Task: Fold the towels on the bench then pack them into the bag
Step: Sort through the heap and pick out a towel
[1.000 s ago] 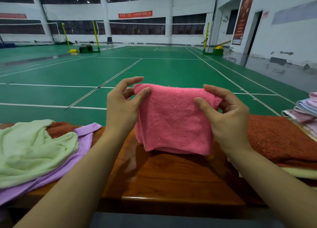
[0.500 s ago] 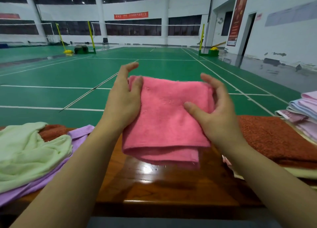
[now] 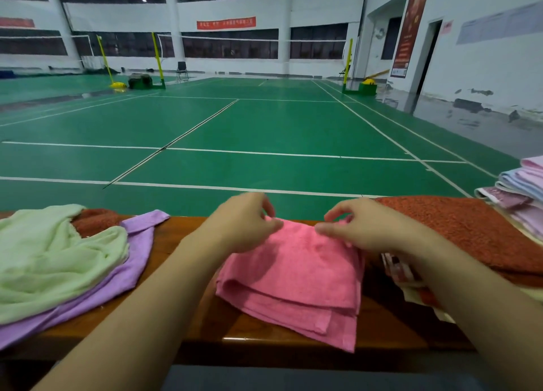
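A folded pink towel [image 3: 293, 276] lies on the wooden tabletop [image 3: 182, 243]. Left hand [image 3: 244, 223] and right hand [image 3: 361, 226] pinch its far edge (each grip closed on cloth). Folding looks nearly done; next, probably stacking. Unfolded towels [image 3: 53, 261] wait left.

The wooden bench [image 3: 182, 243] carries a folded pink towel [image 3: 293, 276], a purple towel [image 3: 123, 279] and a rust-red towel [image 3: 470, 232].

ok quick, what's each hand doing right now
Left hand: fingers pinch the pink towel at its far edge.
Right hand: fingers pinch the same far edge.
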Tool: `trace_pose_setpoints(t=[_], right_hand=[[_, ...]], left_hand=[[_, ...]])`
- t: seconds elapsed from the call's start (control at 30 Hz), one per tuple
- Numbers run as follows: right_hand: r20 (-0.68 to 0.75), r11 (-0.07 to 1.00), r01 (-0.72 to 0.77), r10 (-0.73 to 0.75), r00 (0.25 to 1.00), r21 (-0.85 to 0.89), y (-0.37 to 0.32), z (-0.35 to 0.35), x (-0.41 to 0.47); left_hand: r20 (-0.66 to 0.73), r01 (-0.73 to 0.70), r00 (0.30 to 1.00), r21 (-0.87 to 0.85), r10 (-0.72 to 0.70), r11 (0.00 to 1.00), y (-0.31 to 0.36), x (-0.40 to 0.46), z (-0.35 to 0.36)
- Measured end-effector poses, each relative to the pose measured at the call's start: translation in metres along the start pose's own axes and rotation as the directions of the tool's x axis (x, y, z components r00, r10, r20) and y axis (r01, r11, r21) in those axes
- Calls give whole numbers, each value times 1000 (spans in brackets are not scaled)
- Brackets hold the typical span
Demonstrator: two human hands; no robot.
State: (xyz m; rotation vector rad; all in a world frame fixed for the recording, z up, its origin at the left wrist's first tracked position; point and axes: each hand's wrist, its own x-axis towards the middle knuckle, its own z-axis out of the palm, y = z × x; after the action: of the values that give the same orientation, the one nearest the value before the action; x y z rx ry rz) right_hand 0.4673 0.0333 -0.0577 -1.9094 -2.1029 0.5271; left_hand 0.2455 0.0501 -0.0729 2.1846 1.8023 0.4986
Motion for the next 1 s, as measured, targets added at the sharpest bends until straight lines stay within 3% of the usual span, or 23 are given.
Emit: trace_pose_setpoints(t=[0.07,0.13,0.23,0.3,0.33,0.43,0.5,0.63,0.7,0.77,0.87,0.93,1.0], right_hand=[[-46,999,4,-3,999,36,-1,-18,-4],[-51,998,-39,41,998,39,-2,-35,-9],[-192,996,-23,5,981,-91,-4,-38,-6],[-253,984,101,-136,958,-148,-8,-22,1],[-204,968,189,-221,954,-167,-9,-10,4],[157,889,416,-390,907,-193,-6,21,11],[268,873,445,-388,882,-199,-3,26,11],[252,863,381,-308,917,-331,-4,22,4],[239,897,331,-266,934,-294,-4,19,0],[153,942,234,-201,968,-241,1,16,2],[-44,960,17,-31,999,-279,7,8,5],[-14,949,-67,66,998,-309,5,10,1],[55,940,-69,93,994,-334,0,20,-1]], left_hand=[[224,-101,967,-97,121,990,18,-12,-2],[415,-125,896,-100,155,987,28,-21,3],[514,-114,854,24,85,993,28,-24,13],[507,-157,857,95,88,983,27,-23,17],[506,-183,857,114,101,976,28,-23,18],[517,-202,847,95,125,975,27,-18,19],[493,-160,865,94,94,983,22,-14,16],[326,-67,945,166,9,984,6,-7,9],[272,-37,962,207,-21,978,-2,-5,7],[260,14,964,126,-47,992,-9,-2,3],[78,161,983,29,-163,986,-15,0,-1],[38,252,964,177,-263,951,-16,0,3],[111,268,944,289,-310,919,-13,-2,14]])
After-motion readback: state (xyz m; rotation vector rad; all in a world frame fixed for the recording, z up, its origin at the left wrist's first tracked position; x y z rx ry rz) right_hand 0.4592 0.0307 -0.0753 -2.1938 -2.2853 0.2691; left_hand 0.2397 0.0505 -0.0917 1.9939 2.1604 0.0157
